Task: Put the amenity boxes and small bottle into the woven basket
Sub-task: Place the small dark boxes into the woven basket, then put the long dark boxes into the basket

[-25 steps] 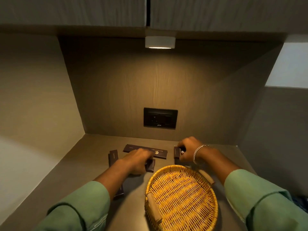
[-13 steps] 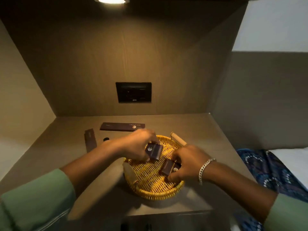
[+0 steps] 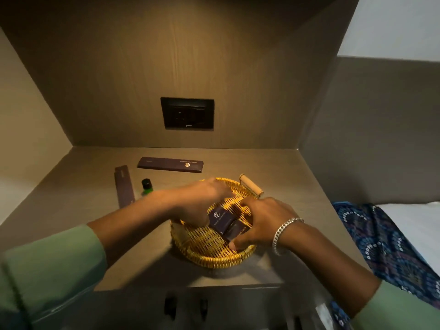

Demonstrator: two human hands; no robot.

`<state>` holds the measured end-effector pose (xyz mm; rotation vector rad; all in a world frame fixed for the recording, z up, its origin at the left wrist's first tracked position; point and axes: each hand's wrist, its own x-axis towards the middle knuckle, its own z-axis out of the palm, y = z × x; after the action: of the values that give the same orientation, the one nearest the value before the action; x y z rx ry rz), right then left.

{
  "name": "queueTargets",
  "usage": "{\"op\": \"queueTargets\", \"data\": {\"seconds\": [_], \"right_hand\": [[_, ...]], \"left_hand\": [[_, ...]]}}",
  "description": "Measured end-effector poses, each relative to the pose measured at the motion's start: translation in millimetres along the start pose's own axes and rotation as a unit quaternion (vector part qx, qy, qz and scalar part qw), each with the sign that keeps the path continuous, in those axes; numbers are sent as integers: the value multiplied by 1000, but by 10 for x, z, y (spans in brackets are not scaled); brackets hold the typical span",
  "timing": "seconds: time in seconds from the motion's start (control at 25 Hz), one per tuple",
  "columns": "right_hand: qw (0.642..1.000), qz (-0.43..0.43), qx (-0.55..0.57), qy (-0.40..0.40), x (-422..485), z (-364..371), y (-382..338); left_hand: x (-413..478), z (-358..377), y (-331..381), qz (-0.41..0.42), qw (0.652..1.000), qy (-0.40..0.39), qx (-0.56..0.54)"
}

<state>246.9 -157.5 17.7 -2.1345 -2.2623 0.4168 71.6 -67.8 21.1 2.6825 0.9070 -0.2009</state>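
On the counter, near edge: the woven basket [image 3: 209,252] sits in front of me, its far handle [image 3: 251,188] sticking out to the right
In the basket: two small dark boxes lie side by side, touching, the left box [image 3: 219,217] showing a gold logo, the right box [image 3: 236,230] partly under my fingers
My left hand [image 3: 202,198]: fingers curled over the left box, thumb side against it; I cannot tell whether I grip it or only touch it
My right hand [image 3: 264,222]: fingers closed around the right box, thumb at its near end, bracelet [image 3: 284,231] on the wrist
Far left of the basket: the small green bottle [image 3: 147,186] stands upright, just beside a narrow long box [image 3: 124,185]
Far side: a flat long box [image 3: 171,164] lies crosswise near the wall
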Motion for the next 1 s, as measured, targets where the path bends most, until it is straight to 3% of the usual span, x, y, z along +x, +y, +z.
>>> {"op": "queueTargets", "data": {"seconds": [0.12,0.2,0.24,0.32,0.4,0.48,0.68,0.8,0.92,1.0], "right_hand": [[995,-11,86,44,240,-260,-11],[984,-46,154,81,552,-417,-98],[978,-65,178,93,750,-452,-182],[974,-96,184,87,1194,-433,-398],[983,-108,139,48,1634,-325,-613],[990,-105,93,10,1970,-168,-721],[994,-97,26,-42,2418,100,-935],[995,-87,2,-38,2458,40,-973],[996,-84,29,-8,2328,-227,-903],[995,-71,72,18,2115,-484,-775]], "left_hand": [[-280,-322,-514,-71,959,224,-161],[-396,-431,-966,-174,899,365,-167],[-437,-416,-1204,-255,872,387,-154],[-503,-262,-1572,-414,839,321,-149],[-556,-14,-1741,-495,827,211,-165],[-538,152,-1749,-504,822,197,-176],[-617,-14,-1783,-528,739,340,-243],[-681,-474,-1589,-494,717,429,-241],[-690,-718,-1162,-432,723,456,-287],[-622,-688,-888,-385,749,414,-346]]}}
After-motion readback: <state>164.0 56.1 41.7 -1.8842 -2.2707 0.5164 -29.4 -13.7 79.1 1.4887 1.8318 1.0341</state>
